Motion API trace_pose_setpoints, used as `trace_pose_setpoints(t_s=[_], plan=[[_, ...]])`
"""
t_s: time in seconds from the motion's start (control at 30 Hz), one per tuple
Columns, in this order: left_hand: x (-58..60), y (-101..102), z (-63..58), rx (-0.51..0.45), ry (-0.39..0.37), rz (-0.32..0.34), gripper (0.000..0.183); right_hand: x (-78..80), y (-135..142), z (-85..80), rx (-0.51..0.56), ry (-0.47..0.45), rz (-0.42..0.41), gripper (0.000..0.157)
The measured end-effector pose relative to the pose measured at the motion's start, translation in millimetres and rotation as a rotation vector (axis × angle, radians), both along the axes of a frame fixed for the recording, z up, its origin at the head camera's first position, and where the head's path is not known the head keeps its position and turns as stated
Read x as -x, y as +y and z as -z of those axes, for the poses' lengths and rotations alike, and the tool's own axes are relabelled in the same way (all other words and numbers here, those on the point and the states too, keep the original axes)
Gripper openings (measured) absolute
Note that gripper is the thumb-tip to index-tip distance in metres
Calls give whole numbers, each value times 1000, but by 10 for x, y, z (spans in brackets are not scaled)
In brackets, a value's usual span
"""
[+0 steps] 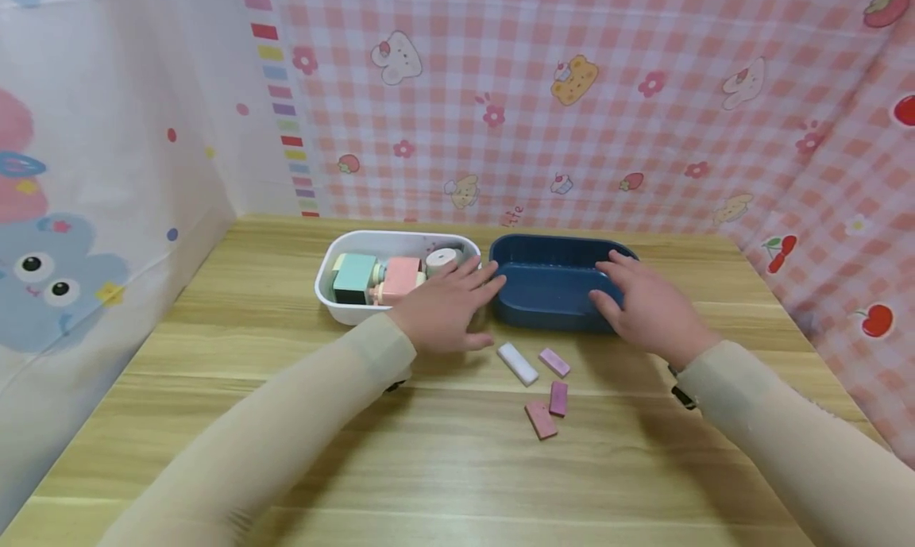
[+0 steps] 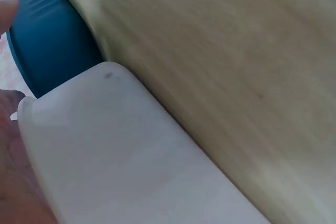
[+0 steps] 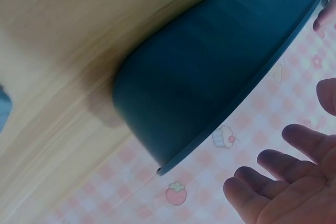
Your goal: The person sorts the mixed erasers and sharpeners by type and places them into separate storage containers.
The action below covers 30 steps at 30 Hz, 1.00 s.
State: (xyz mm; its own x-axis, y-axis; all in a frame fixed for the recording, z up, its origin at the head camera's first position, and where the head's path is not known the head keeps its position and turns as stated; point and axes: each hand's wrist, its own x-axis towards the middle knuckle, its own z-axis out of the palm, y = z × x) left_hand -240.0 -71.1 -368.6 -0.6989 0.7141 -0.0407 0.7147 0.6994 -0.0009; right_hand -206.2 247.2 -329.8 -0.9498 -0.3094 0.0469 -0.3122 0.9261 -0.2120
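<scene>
My left hand (image 1: 446, 307) reaches over the right end of a white container (image 1: 352, 314), its fingers extended. Inside that container are a mint-green square-bodied item (image 1: 355, 272), a pink one (image 1: 401, 276) and a white round-topped piece (image 1: 442, 258), partly hidden by the hand. Above the right end of a dark blue container (image 1: 550, 318) is my right hand (image 1: 656, 313); in the right wrist view its fingers (image 3: 302, 140) are spread apart and hold nothing. In front of the containers lie small rectangular blocks: white (image 1: 518, 364), light pink (image 1: 554, 362), magenta (image 1: 559, 398) and dusty pink (image 1: 541, 419).
The two containers stand side by side near the back of a wood-grain table (image 1: 443, 483). A pink checked cloth (image 1: 493, 78) hangs behind the table, and a white printed cloth (image 1: 107, 134) hangs on the left.
</scene>
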Motion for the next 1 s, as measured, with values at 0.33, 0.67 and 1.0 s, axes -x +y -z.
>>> trace_pose_setpoints(t_s=[0.33, 0.67, 1.0], plan=[[-15, 30, 65, 30, 24, 20, 95, -128, 336, 25, 14, 22, 40, 60], [-64, -18, 51, 36, -11, 1, 97, -377, 750, 104, -103, -22, 29, 62], [-106, -14, 58, 51, -3, -10, 101, -593, 1163, 355, -211, -71, -203, 64]])
